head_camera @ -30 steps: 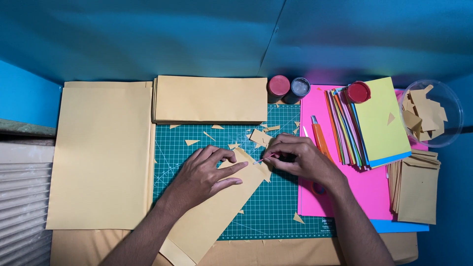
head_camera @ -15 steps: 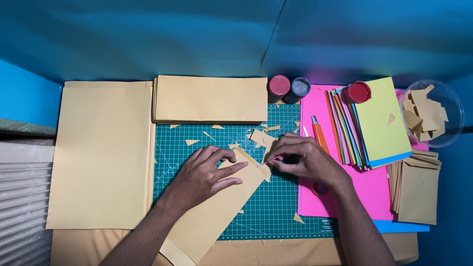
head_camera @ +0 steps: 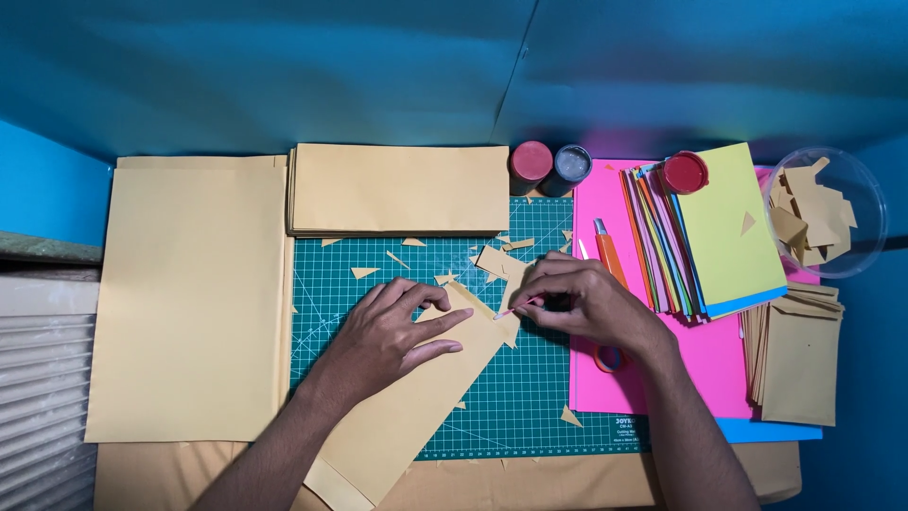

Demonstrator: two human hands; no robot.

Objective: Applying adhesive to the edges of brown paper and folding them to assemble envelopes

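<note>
Tan paper covered most of the tabletop (head_camera: 142, 478): one big sheet (head_camera: 189, 303) lay at the left, and a stack of envelopes (head_camera: 402, 189) sat at the far edge of the green cutting mat (head_camera: 530, 388). At the right, a pink sheet (head_camera: 653, 378) carried a fan of coloured paper (head_camera: 728, 227), with a smaller pile of tan envelopes (head_camera: 794, 355) and a clear bowl of offcuts (head_camera: 832, 208) beyond it.

A long tan envelope (head_camera: 407, 416) lay slantwise across the mat, its upper end between the two hands. The left hand (head_camera: 392, 331) pressed flat on it, fingers spread, gripping nothing. The right hand (head_camera: 586, 303) was closed in a narrow grip on a thin pink-tipped tool (head_camera: 520, 308), whose point met the envelope's top corner. What kind of tool it was could not be told. An orange craft knife (head_camera: 608, 255) lay untouched just beyond the right hand, and small tan scraps (head_camera: 364, 273) dotted the mat.

Compared with a second earlier, very little had shifted. The left hand, the envelope and the scraps lay as before, so the paper remained firmly pinned. Only the right hand had eased slightly at the same corner, which suggested that slow, fine work there was underway.
</note>
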